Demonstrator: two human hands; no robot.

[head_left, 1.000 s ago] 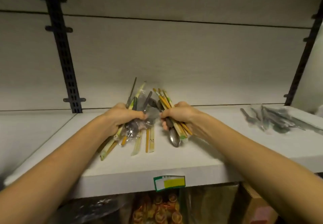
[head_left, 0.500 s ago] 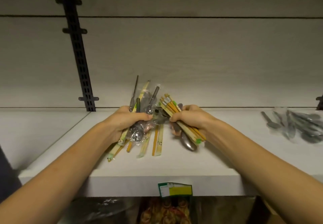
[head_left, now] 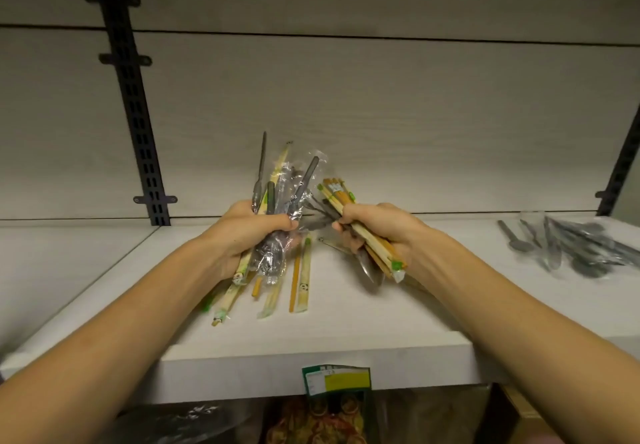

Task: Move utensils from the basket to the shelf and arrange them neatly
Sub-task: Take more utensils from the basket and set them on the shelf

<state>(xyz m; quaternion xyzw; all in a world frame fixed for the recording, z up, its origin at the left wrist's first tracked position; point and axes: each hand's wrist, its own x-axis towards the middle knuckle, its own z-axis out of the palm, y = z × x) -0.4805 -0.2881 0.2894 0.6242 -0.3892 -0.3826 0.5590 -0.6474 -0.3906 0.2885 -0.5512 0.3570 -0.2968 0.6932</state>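
Observation:
Over the white shelf (head_left: 346,332), my left hand (head_left: 249,235) grips a mixed bunch of utensils (head_left: 284,187): metal cutlery in clear plastic sleeves and wrapped bamboo chopsticks, fanned upward. My right hand (head_left: 377,232) grips a bundle of wrapped chopsticks (head_left: 337,197) together with a metal spoon (head_left: 369,270) whose bowl hangs below the fist. Both hands are close together, a little above the board. A few wrapped chopsticks (head_left: 301,277) lie loose on the shelf under my left hand. The basket is out of view.
A pile of wrapped metal cutlery (head_left: 571,249) lies on the shelf at the right. Black slotted uprights (head_left: 138,124) stand against the back wall. A green and yellow price label (head_left: 337,379) hangs on the shelf's front edge; packaged goods sit below.
The two hands have drawn slightly apart, splitting the bunch into two. The view has shifted right and down a little.

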